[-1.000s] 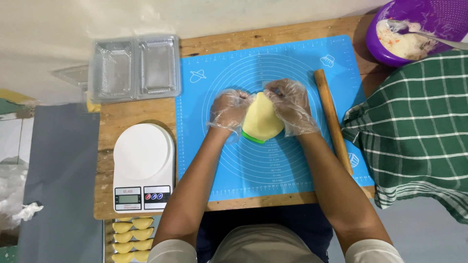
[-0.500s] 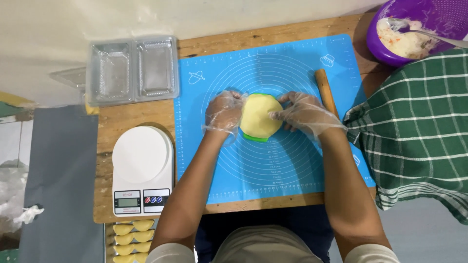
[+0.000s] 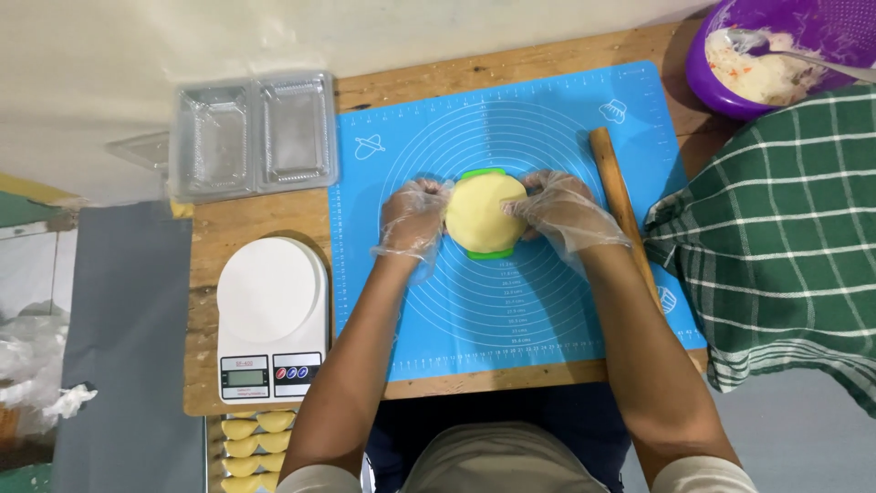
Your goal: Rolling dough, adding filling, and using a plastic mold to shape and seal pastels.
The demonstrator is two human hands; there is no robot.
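Head camera is looking down at a round of yellow dough (image 3: 485,212) lying over a green press mould (image 3: 484,252) near the middle of a blue baking mat (image 3: 474,329). Both gloved hands are touching its edges: the left hand (image 3: 412,219) is cupping the left side, and the right hand (image 3: 561,212) is pinching the right rim with its fingertips. The dough is looking soft, thin and easily torn, so holding it lightly by the edge seems best. A rolling pin (image 3: 620,205) is lying just right, a white kitchen scale (image 3: 271,315) left, clear plastic trays (image 3: 255,137) far left, a purple bowl (image 3: 776,55) far right.
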